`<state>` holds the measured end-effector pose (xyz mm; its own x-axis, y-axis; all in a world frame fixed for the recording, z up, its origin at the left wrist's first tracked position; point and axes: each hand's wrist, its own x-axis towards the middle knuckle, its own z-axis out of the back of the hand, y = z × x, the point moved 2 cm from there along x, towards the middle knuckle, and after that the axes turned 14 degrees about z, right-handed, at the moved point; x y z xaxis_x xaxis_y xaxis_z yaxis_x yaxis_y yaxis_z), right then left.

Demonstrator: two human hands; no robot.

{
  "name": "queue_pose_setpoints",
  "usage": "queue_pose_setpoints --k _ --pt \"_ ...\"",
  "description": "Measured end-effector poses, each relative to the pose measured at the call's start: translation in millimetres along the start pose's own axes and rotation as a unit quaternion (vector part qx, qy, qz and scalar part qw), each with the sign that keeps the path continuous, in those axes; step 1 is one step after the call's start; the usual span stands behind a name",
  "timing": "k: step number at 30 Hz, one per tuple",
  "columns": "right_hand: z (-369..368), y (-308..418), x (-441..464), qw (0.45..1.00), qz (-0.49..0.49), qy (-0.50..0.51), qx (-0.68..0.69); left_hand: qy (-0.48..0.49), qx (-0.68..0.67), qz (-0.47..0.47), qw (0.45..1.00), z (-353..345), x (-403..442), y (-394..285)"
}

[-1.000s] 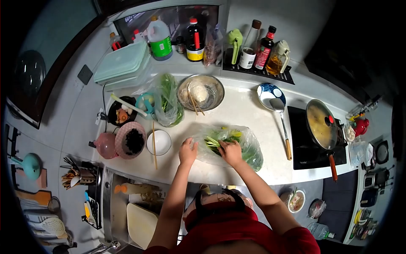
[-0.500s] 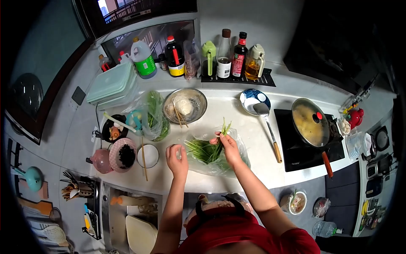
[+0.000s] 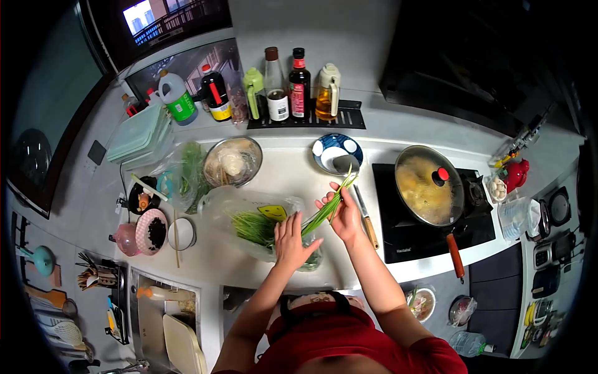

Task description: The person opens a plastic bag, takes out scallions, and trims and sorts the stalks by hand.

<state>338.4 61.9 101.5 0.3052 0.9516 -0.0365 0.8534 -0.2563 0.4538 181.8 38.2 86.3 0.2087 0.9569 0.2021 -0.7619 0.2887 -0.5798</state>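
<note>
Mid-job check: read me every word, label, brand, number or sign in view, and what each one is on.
"OUTO", tentatively, first letter unclear: green-labelled jug.
Yellow smiley face, a sign with no readable words: plastic bag.
Too small or blurred to read: pale lettering on the black cooktop; labels on the yellow-labelled bottle, white-labelled bottle and red-labelled bottle.
No number is legible.

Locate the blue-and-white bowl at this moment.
In the head view, the blue-and-white bowl sits just right of centre at the back of the counter, below the bottle rack and left of the lidded pan.
</note>
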Motion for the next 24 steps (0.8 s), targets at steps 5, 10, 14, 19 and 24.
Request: queue_pose_setpoints --k 5,10,14,19,24 --pt "41.2 32.6 0.4 0.994 0.009 -0.022 -0.105 0.048 0.193 0.062 0.978 -54.8 -12.5 59.1" --pt "53.9 39.4 -7.8 0.975 -0.054 -0.015 -0.213 0.126 0.247 0.2 0.94 -46.1 -17.0 120.4" --pt "58.8 27.1 -19.1 0.969 -0.13 -0.005 -0.208 -0.035 0.135 0.158 0.978 -4.6 -10.6 60.9" --pt "45.3 16.7 -34.7 0.961 -0.17 0.045 -0.214 -0.092 -0.171 0.067 0.979 -11.3 14.4 -9.9" --pt "42.3 13.1 -42.2 0.946 -0.17 0.082 -0.264 0.096 -0.433 0.214 0.87 -57.9 20.8 -10.6"
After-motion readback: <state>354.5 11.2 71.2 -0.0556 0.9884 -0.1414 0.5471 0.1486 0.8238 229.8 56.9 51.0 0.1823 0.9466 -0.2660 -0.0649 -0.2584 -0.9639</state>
